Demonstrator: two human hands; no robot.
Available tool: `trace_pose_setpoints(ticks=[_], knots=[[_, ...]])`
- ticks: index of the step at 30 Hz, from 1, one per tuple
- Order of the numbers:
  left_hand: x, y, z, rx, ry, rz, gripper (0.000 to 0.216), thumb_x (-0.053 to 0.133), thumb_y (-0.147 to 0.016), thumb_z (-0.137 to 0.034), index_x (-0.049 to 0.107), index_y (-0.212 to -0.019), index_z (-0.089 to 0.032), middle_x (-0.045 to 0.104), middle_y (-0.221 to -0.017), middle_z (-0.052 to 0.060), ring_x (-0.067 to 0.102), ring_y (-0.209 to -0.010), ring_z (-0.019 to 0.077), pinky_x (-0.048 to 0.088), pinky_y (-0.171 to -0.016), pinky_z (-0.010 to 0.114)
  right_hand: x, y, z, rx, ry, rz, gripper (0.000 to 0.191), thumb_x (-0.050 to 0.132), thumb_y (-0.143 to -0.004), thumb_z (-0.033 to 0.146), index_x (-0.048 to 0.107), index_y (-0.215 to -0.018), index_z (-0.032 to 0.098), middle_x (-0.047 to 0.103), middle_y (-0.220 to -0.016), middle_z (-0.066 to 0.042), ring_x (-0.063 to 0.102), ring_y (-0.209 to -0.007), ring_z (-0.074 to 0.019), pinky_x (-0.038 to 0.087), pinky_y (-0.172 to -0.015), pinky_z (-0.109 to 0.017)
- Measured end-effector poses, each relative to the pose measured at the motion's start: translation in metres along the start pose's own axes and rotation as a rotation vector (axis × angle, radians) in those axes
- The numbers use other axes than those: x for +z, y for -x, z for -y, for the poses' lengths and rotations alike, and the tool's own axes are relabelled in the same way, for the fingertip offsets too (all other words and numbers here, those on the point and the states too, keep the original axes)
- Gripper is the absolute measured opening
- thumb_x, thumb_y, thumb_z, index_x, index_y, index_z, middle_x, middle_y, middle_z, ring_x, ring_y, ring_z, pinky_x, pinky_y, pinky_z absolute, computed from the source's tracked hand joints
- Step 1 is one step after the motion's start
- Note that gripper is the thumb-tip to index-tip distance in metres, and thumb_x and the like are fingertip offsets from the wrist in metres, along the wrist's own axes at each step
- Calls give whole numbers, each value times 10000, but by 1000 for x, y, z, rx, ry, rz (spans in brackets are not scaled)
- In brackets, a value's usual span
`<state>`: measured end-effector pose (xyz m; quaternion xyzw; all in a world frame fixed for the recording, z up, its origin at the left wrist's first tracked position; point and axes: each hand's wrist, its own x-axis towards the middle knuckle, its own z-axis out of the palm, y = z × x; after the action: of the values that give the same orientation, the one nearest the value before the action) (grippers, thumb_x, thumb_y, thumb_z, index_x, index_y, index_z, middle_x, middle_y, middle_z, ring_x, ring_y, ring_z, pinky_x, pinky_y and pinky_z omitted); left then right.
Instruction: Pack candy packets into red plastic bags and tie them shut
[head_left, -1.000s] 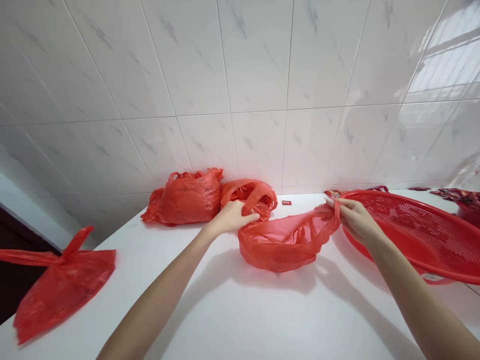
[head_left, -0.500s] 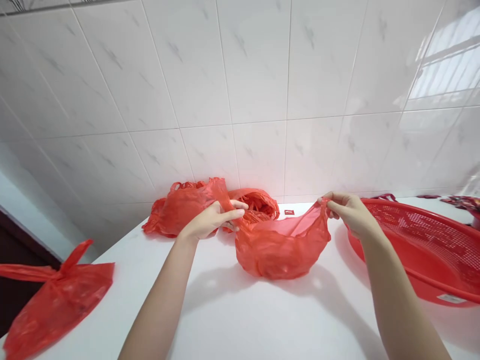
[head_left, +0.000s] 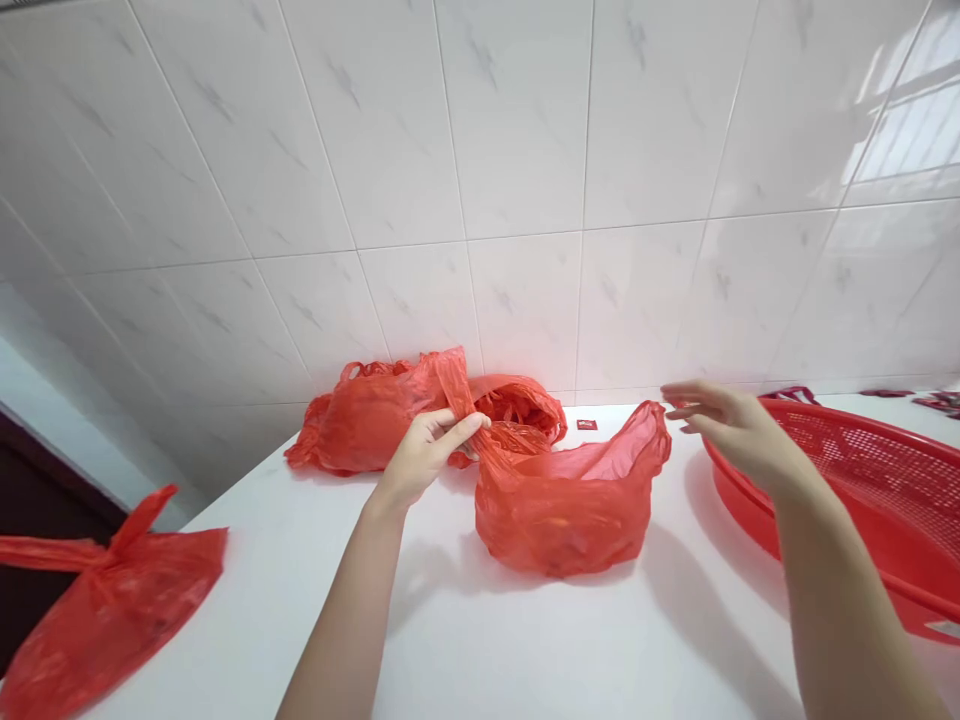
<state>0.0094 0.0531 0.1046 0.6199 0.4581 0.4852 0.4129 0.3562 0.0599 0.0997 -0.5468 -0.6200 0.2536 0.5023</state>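
Note:
A red plastic bag point(head_left: 564, 520) sits on the white table in front of me, its mouth gaping upward. My left hand point(head_left: 437, 443) pinches the bag's left handle, which sticks up above the fingers. My right hand point(head_left: 724, 425) is apart from the bag, just right of its raised right handle, with fingers spread and holding nothing. What lies inside the bag is hidden by the plastic.
Behind the left hand lie a full red bag point(head_left: 360, 425) and an open bag of crumpled red plastic point(head_left: 536, 405). A tied red bag point(head_left: 127, 615) rests at the left table edge. A red basket point(head_left: 832, 500) stands right; a small red packet point(head_left: 586, 425) lies near the tiled wall point(head_left: 517, 150).
My right hand has let go of the bag's right handle and moved right. The left hand keeps its hold. The bag's right side now stands up by itself.

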Motion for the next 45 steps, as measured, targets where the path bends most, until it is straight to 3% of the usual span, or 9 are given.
trace_pose_setpoints(ticks=[5,10,13,17,21,28,33,39,45], knots=[[4,9,-8,69,-126,-10,440,714,-784,-579,636,-668,-162,526,-622,-9,459,-576,111,382,-508,230,35,27,25,-263,66,-223,243,588,-826,288,716,-1027,238,751,-908,-63,724,-863,-254,587,-795,-420],[11,20,-11,175,-266,-46,472,666,-849,-478,427,-565,-186,319,-580,-52,318,-541,90,289,-497,236,112,48,29,-578,197,308,303,498,-864,105,737,-1009,222,565,-1466,-145,531,-1360,-335,516,-1019,-547],[10,28,-15,201,-408,-91,287,671,-850,-420,587,-702,-188,323,-583,-64,328,-541,98,305,-514,236,138,46,17,-560,313,423,457,483,-845,50,702,-1223,183,483,-1541,-179,427,-1443,-371,430,-1090,-636],[8,30,-16,177,-478,-66,335,663,-864,-426,665,-1136,-229,380,-567,-83,390,-530,119,342,-523,236,138,40,11,-488,181,400,422,497,-928,176,653,-1320,188,625,-1411,-140,558,-1334,-328,481,-1074,-576],[12,25,-10,207,-534,-64,304,520,-949,-446,677,-847,-207,433,-597,-51,389,-543,124,313,-517,251,130,41,18,-505,79,392,341,510,-941,195,712,-1216,206,719,-1267,-98,645,-1206,-289,520,-1027,-521],[23,22,-5,151,-674,-12,236,476,-877,-238,674,-751,-222,511,-572,-45,346,-490,122,286,-512,271,133,44,23,-629,75,382,318,493,-929,90,738,-1105,190,766,-1112,-86,708,-1039,-252,579,-898,-444],[26,24,-7,79,-798,13,272,462,-799,-188,321,-568,-213,301,-512,-53,262,-508,125,214,-498,286,140,44,15,-669,52,321,359,463,-934,56,734,-1129,189,708,-1287,-111,692,-1165,-245,598,-937,-396],[25,25,-3,37,-856,91,308,504,-717,-169,221,-603,-210,247,-541,-53,229,-516,121,164,-498,305,143,46,11,-688,143,314,392,429,-952,50,723,-1146,222,467,-1568,-117,574,-1342,-289,614,-921,-407],[21,24,-5,76,-727,99,314,494,-741,-190,219,-592,-212,255,-566,-37,236,-543,128,175,-505,303,143,45,13,-676,116,340,382,437,-949,44,740,-1078,238,750,-1146,-85,734,-1044,-231,635,-833,-370]])
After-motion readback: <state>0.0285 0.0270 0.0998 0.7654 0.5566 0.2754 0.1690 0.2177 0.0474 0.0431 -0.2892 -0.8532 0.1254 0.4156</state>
